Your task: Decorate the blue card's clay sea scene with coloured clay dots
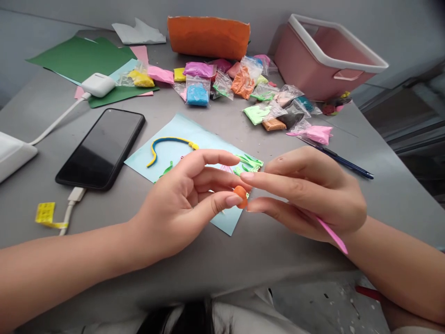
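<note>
Between the thumb and fingers of my left hand (pixel 187 199) is a small rounded lump of orange clay (pixel 240 196). My right hand (pixel 309 190) is close on its right side, thumb and fingertips bent toward the lump. A thin pink modelling tool (pixel 332 234) is tucked in my right hand, its flat end sticking out below the palm. Under both hands lies a light blue sheet of paper (pixel 142 160) with a blue-and-yellow clay strip (pixel 167 139) curved on it. Green clay leaves (pixel 248 162) sit at the sheet's right side, partly hidden by my fingers.
Several bags of coloured clay (pixel 198 90) spread across the back of the grey table. Behind them stand an orange box (pixel 208 37) and a pink basket (pixel 302 55). A phone (pixel 102 148) with a cable lies left; a dark blue pen (pixel 344 162) lies right. Green paper (pixel 83 60) is back left.
</note>
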Tool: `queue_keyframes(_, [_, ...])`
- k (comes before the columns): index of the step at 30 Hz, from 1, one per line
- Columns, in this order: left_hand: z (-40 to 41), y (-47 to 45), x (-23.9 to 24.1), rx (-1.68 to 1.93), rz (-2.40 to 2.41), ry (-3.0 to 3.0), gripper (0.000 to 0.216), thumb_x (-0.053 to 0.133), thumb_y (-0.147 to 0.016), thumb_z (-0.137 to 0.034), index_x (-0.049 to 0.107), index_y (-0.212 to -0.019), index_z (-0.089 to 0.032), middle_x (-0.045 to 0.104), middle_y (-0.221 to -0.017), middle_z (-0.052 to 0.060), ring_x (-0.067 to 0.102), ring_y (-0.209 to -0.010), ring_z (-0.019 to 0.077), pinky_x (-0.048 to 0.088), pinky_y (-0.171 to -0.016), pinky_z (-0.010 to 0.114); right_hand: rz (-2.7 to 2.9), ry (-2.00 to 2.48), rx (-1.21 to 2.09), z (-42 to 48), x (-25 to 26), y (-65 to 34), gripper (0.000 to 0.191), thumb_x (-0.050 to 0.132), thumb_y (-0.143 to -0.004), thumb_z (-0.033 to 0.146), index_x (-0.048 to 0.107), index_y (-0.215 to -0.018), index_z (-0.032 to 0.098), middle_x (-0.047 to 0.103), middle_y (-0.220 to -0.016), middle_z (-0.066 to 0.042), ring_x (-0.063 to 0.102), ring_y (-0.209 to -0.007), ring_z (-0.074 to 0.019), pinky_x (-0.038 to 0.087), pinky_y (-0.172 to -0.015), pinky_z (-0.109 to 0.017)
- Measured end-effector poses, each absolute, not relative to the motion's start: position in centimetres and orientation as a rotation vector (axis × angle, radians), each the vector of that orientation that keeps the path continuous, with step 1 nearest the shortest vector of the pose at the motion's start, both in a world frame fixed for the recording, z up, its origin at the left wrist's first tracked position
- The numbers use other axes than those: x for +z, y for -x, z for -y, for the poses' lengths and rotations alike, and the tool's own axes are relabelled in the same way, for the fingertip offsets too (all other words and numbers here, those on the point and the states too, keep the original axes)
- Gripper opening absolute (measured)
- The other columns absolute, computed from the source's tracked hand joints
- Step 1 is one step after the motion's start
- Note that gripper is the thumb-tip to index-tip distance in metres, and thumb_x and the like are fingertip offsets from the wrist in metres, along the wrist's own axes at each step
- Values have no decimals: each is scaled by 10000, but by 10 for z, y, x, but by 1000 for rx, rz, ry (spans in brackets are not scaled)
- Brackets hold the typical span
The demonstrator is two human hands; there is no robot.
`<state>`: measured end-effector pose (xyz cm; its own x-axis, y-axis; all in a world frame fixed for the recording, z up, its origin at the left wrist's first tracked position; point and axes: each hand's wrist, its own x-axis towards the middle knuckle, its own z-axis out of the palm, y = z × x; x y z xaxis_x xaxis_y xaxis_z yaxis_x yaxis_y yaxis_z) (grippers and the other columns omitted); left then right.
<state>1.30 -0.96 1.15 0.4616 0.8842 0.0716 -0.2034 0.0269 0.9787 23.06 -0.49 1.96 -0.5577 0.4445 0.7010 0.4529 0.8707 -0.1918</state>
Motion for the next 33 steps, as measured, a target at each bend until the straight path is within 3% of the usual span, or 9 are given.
queue_keyframes(6, [8,-14,14,888,-657,-1116,231,736,-870,-129,628,-1052,-221,802,-839,-50,779,-803,70,618,-739,107,2298,614,75,2,22,-232,72,691,-942,207,730,-999,229,653,-854,-42,623,-682,-116,561,-589,-260])
queue_keyframes(11, [7,-12,13,871,-681,-1168,308,799,-794,-76,647,-1021,-219,805,-884,-40,777,-871,93,621,-750,124,2281,618,151,4,21,-228,80,659,-950,134,707,-962,197,637,-843,-41,621,-693,-100,565,-600,-237])
queue_keyframes(19, [5,-13,9,907,-689,-1260,237,771,-835,-117,649,-1012,-216,802,-962,-3,786,-964,152,648,-757,175,2264,640,171,3,22,-229,89,655,-942,128,682,-949,213,628,-850,-32,633,-680,-104,571,-615,-246])
queue_keyframes(28, [7,-14,10,917,-703,-1247,229,752,-842,-119,624,-998,-227,809,-896,8,794,-961,189,674,-763,245,2250,657,132,4,23,-231,160,670,-925,139,735,-983,273,674,-832,-23,637,-667,-121,572,-597,-259])
queue_keyframes(33, [6,-14,9,917,-684,-1249,235,749,-841,-106,621,-1004,-219,815,-918,6,794,-963,166,664,-786,205,2275,614,146,3,24,-231,113,702,-913,147,734,-952,248,684,-828,-27,646,-674,-117,572,-600,-244])
